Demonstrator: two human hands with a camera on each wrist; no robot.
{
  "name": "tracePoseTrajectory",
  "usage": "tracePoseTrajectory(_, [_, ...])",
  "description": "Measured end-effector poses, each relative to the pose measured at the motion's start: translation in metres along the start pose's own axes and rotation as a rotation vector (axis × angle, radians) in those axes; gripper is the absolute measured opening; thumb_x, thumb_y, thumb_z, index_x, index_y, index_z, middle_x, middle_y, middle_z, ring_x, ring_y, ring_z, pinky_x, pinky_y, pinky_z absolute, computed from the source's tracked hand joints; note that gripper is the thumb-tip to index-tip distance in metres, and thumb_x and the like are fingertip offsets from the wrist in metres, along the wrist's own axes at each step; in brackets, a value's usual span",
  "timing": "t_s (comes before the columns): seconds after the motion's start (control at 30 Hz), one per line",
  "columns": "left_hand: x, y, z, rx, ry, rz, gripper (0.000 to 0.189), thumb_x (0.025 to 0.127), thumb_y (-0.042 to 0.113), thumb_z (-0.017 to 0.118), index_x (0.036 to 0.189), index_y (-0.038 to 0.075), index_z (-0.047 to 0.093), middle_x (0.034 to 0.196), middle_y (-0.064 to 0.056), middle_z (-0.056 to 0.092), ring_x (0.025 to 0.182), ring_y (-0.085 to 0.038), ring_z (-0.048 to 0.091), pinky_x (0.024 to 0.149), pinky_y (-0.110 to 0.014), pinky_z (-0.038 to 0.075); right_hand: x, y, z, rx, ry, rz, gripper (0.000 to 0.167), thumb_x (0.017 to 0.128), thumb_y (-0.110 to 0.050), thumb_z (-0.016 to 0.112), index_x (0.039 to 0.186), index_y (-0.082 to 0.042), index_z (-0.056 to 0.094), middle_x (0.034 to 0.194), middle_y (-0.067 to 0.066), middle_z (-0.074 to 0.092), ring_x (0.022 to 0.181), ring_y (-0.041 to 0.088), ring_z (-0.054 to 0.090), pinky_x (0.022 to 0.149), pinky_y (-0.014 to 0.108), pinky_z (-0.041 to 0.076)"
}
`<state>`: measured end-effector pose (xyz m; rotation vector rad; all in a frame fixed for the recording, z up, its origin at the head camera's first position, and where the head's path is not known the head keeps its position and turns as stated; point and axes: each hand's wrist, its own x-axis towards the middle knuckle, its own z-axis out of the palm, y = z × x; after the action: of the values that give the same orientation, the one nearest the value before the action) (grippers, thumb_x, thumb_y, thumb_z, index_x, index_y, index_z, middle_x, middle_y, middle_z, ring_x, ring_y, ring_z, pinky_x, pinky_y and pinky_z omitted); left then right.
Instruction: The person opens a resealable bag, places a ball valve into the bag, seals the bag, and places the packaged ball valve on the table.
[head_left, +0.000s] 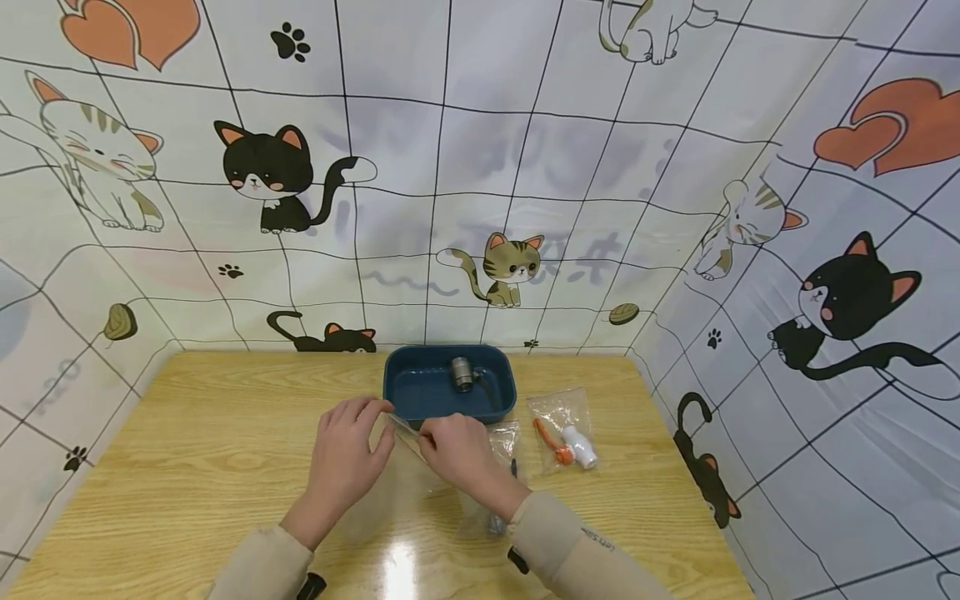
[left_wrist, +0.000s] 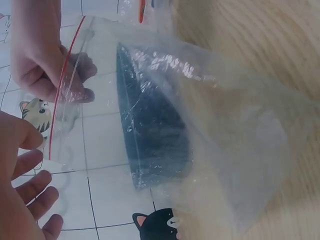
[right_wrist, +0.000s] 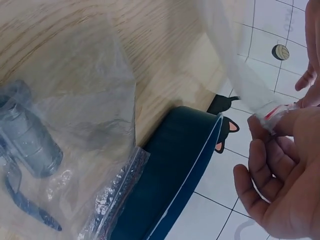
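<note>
My right hand (head_left: 465, 450) pinches the edge of a clear zip bag (left_wrist: 240, 125) with a red line along its mouth. The bag hangs slanting over the table, and no contents show in it. My left hand (head_left: 348, 446) is at the bag's other corner, fingertips right beside the red line, thumb and fingers apart. In the left wrist view its fingers (left_wrist: 37, 200) are loosely spread. Just behind both hands stands a dark blue basin (head_left: 420, 392) holding a grey metal cylinder (head_left: 461, 375) and a dark slim piece.
Under my right forearm lies another zip bag (right_wrist: 115, 200) with a grey cylinder (right_wrist: 32, 140) and a dark blue piece. To its right, a clear bag (head_left: 558, 408) contains an orange piece (head_left: 555, 443) and a white piece (head_left: 579, 447). A cat-printed cloth encloses the wooden table (head_left: 225, 433).
</note>
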<state>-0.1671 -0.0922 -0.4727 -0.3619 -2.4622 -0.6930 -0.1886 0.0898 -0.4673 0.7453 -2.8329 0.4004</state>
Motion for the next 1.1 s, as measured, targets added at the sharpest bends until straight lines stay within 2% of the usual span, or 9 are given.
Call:
tracePoseTrajectory(0.1, [-0.003, 0.002, 0.002, 0.007, -0.005, -0.017, 0.022, 0.082, 0.019, 0.074, 0.102, 0.012, 0.068, 0.1, -0.006, 0.067, 0.099, -0.029, 0.062, 0.089, -0.053, 0.045, 0.0, -0.003, -0.001, 0.0, -0.008, 0.049, 0.022, 0.092, -0.024, 0.063, 0.071, -0.023, 0.069, 0.048, -0.013, 0.046, 0.04, 0.001, 0.035, 0.039, 0.018, 0.024])
tracePoseTrajectory(0.2, [-0.007, 0.006, 0.005, 0.018, -0.089, -0.093, 0.034, 0.084, 0.031, 0.074, 0.109, 0.011, 0.064, 0.091, -0.003, 0.066, 0.092, -0.026, 0.063, 0.087, -0.051, 0.045, 0.001, -0.006, -0.002, 0.03, -0.023, 0.085, 0.02, 0.092, -0.026, 0.064, 0.073, -0.022, 0.072, 0.05, -0.014, 0.048, 0.041, 0.001, 0.037, 0.04, 0.018, 0.027])
tracePoseTrajectory(0.33, [-0.01, 0.012, 0.01, 0.007, -0.222, -0.225, 0.052, 0.089, 0.051, 0.064, 0.121, 0.011, 0.057, 0.089, 0.001, 0.063, 0.085, -0.022, 0.061, 0.09, -0.052, 0.044, 0.001, -0.012, -0.004, 0.056, -0.056, 0.117, 0.024, 0.093, -0.031, 0.064, 0.071, -0.022, 0.069, 0.048, -0.012, 0.044, 0.04, 0.004, 0.037, 0.039, 0.019, 0.028])
tracePoseTrajectory(0.43, [-0.01, 0.016, 0.012, -0.027, -0.255, -0.295, 0.057, 0.092, 0.057, 0.056, 0.125, 0.011, 0.055, 0.09, 0.002, 0.062, 0.083, -0.02, 0.06, 0.092, -0.054, 0.043, 0.002, -0.015, -0.005, 0.028, -0.064, 0.126, 0.031, 0.092, -0.031, 0.063, 0.063, -0.02, 0.06, 0.046, -0.009, 0.037, 0.039, 0.007, 0.034, 0.038, 0.021, 0.025])
tracePoseTrajectory(0.5, [-0.01, 0.018, 0.013, -0.044, -0.257, -0.317, 0.055, 0.093, 0.055, 0.055, 0.127, 0.012, 0.054, 0.091, 0.002, 0.063, 0.083, -0.02, 0.06, 0.093, -0.053, 0.043, 0.002, -0.018, -0.006, -0.004, -0.055, 0.122, 0.031, 0.091, -0.03, 0.063, 0.062, -0.02, 0.059, 0.046, -0.008, 0.037, 0.039, 0.007, 0.033, 0.038, 0.021, 0.024])
tracePoseTrajectory(0.7, [-0.01, 0.018, 0.016, -0.028, -0.207, -0.281, 0.041, 0.09, 0.028, 0.064, 0.126, 0.009, 0.057, 0.084, 0.004, 0.065, 0.081, -0.022, 0.062, 0.086, -0.05, 0.046, 0.002, -0.022, -0.002, -0.075, 0.02, 0.066, 0.013, 0.091, -0.028, 0.065, 0.085, -0.026, 0.076, 0.058, -0.011, 0.063, 0.04, 0.003, 0.035, 0.038, 0.017, 0.025])
tracePoseTrajectory(0.83, [-0.011, 0.019, 0.016, 0.009, -0.242, -0.27, 0.049, 0.085, 0.022, 0.065, 0.131, 0.007, 0.055, 0.085, 0.005, 0.064, 0.084, -0.023, 0.062, 0.086, -0.051, 0.046, 0.0, -0.024, 0.001, -0.103, 0.051, 0.045, 0.012, 0.091, -0.026, 0.066, 0.085, -0.026, 0.076, 0.062, -0.011, 0.067, 0.04, 0.002, 0.037, 0.039, 0.016, 0.026])
tracePoseTrajectory(0.97, [-0.012, 0.02, 0.017, 0.051, -0.267, -0.251, 0.057, 0.084, 0.022, 0.066, 0.137, 0.006, 0.052, 0.08, 0.007, 0.061, 0.077, -0.019, 0.059, 0.086, -0.05, 0.047, -0.002, -0.024, 0.004, -0.112, 0.07, 0.044, 0.013, 0.091, -0.026, 0.065, 0.084, -0.025, 0.075, 0.062, -0.011, 0.067, 0.04, 0.002, 0.038, 0.039, 0.017, 0.026])
tracePoseTrajectory(1.1, [-0.013, 0.02, 0.02, 0.045, -0.235, -0.23, 0.052, 0.084, 0.018, 0.065, 0.134, 0.007, 0.056, 0.065, 0.007, 0.055, 0.058, -0.014, 0.048, 0.064, -0.037, 0.046, -0.001, -0.023, 0.007, -0.11, 0.082, 0.061, 0.013, 0.091, -0.025, 0.064, 0.081, -0.024, 0.073, 0.06, -0.009, 0.064, 0.04, 0.004, 0.039, 0.038, 0.018, 0.026])
